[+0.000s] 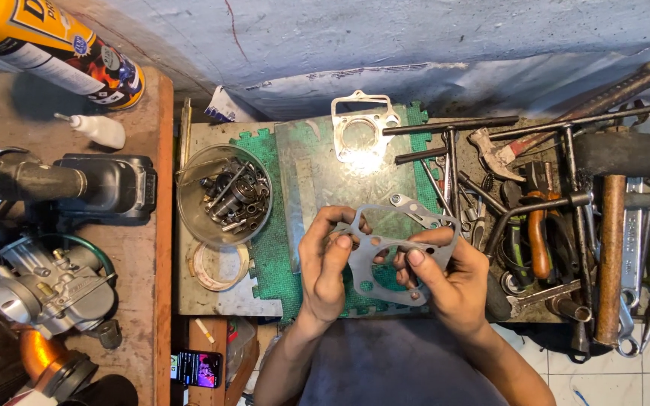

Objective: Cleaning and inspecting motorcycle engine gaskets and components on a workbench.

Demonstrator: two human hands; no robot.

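A thin grey gasket (393,244) with a large round opening and several small holes is held up over the bench by both hands. My left hand (325,259) pinches its left edge with thumb and fingers. My right hand (445,278) grips its right side, thumb on the face. Beneath lies a glass sheet (317,177) on a green mat (268,240). A second, white gasket (362,128) lies flat at the far edge of the sheet.
A clear bowl (223,195) of bolts and small metal parts stands left of my hands. Wrenches, pliers and hammers (566,203) crowd the right side. A carburettor (47,282), a spray can (54,45) and a phone (195,368) are at the left.
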